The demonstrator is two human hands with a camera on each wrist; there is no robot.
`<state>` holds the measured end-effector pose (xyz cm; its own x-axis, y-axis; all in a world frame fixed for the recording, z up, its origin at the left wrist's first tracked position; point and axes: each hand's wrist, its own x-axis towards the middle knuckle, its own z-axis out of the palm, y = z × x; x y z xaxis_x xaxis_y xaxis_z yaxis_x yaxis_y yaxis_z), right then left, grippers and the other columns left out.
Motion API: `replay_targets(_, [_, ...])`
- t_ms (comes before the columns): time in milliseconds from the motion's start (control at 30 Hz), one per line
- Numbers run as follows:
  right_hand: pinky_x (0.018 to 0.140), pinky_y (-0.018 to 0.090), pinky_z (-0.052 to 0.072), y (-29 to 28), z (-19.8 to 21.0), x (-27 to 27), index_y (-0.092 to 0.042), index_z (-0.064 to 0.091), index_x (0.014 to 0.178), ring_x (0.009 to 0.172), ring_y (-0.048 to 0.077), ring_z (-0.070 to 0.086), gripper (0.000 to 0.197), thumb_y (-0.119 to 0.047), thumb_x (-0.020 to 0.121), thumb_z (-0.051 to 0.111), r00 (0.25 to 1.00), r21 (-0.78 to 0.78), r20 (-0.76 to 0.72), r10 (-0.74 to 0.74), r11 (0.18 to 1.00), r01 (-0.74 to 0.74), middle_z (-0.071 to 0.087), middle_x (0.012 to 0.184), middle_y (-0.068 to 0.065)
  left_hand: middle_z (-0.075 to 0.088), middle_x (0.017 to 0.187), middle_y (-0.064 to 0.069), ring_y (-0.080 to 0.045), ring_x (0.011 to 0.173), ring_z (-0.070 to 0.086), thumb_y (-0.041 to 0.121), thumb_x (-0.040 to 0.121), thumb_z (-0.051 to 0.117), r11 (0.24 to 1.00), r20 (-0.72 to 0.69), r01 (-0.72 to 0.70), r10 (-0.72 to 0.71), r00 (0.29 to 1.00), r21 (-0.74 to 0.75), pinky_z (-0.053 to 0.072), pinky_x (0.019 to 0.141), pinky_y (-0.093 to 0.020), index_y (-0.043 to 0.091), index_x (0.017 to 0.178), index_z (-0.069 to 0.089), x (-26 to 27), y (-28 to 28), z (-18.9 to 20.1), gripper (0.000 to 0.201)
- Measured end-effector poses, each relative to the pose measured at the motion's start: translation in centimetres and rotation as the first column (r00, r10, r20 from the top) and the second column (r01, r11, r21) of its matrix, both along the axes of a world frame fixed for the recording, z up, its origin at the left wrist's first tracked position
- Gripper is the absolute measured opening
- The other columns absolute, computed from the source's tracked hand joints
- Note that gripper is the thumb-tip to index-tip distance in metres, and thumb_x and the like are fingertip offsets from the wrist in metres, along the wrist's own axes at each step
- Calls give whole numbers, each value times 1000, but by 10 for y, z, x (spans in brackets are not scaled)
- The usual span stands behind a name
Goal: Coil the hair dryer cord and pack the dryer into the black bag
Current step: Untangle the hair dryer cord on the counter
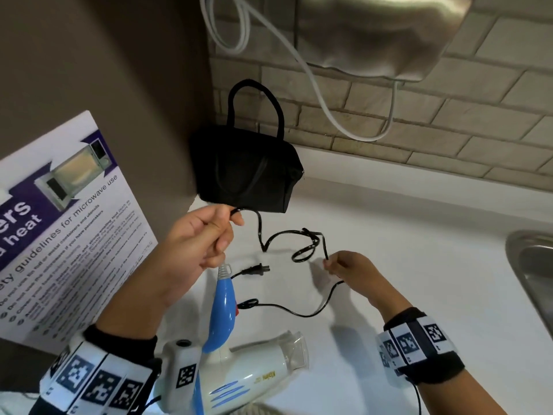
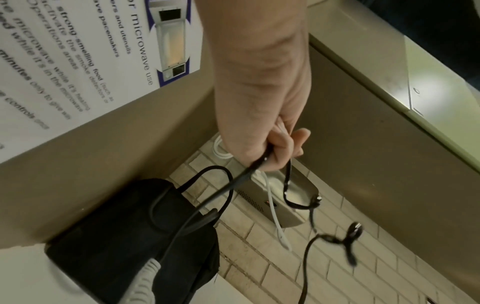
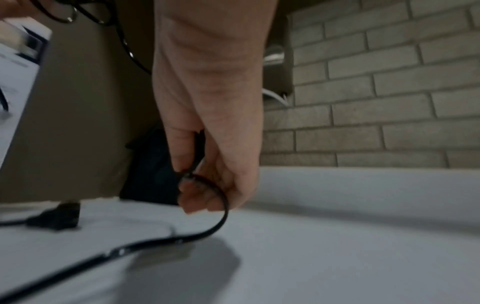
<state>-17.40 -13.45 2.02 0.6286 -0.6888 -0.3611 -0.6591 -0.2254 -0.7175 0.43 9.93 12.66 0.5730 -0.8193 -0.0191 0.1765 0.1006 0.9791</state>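
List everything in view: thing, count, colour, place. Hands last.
hair dryer: one, white and blue, hanging from the left hand above the counter, near edge
cord: one, black, strung between both hands, partly tangled
plug: one, black, on the counter
black bag: one, in the back corner
counter: one, white
sink: one, steel, far right
microwave poster: one, white and purple, left wall
white cable: one, hanging on the brick wall
left hand: grips the cord
right hand: pinches the cord

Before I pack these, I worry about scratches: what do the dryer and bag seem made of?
Dryer: glossy hard plastic, judging by its smooth white body, blue handle and clear nozzle. Bag: soft matte black fabric, apparently; it sags and shows no shine.
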Motion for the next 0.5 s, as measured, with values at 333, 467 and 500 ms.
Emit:
replay_targets(333, [102,14,38,62,135,30,-21,50,135,123,0,50,36,-21,103,35,769,-78,518,375,916,-394,60,132,-7,42,51,8,-16,50,21,31,97,45,978,174,106,-138,975,182,13,53,-39,23,88,71,-19,-14,6,29])
replay_targets(467, [107,27,39,75,159,40,-7,58,126,118,13,59,44,-8,91,32,694,50,582,423,834,-549,70,115,9,44,50,7,-10,46,26,26,98,46,967,206,95,-145,968,236,19,48,-28,18,89,69,-20,-15,8,26])
replay_targets(500, [104,31,42,74,164,40,-5,62,121,111,17,63,44,-10,89,31,700,56,575,423,833,-550,73,104,12,45,49,7,-10,46,27,24,98,46,965,214,88,-143,966,248,21,46,-25,18,87,69,-21,-14,9,27])
